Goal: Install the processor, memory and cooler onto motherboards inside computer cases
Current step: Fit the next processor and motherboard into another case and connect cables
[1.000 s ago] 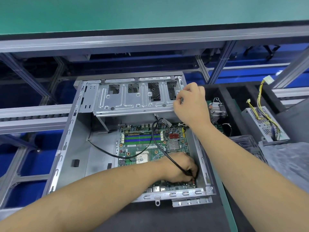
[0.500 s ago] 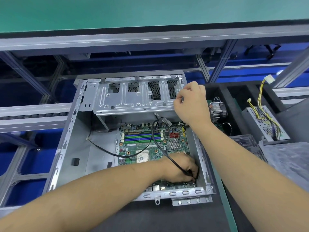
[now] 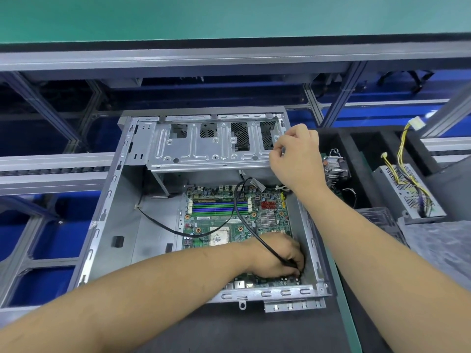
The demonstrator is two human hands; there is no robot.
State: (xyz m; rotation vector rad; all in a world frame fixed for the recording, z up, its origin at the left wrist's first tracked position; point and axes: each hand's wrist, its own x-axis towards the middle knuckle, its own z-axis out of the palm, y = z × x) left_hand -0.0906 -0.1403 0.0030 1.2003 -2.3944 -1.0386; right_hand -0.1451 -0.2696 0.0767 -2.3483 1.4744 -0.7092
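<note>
My left hand (image 3: 279, 256) pinches the end of the thin black cable (image 3: 244, 217) down at the green motherboard (image 3: 229, 217), its 5 o'clock corner, presumably seating a plug; the connector itself is hidden under my fingers. My right hand (image 3: 297, 156) is closed on the 3 o'clock edge of the hinged grey steel drive cage (image 3: 204, 146), apparently propping it clear so the board stays reachable. The open grey metal computer case (image 3: 122, 225) lies flat before me. The square silver processor socket (image 3: 219, 236) sits mid-board, uncovered; the blue-and-green memory slots (image 3: 216, 207) at 12 o'clock look empty. The finned aluminium cooler (image 3: 335, 169) waits in the black foam tray (image 3: 362, 184) at 3 o'clock, not yet mounted.
</note>
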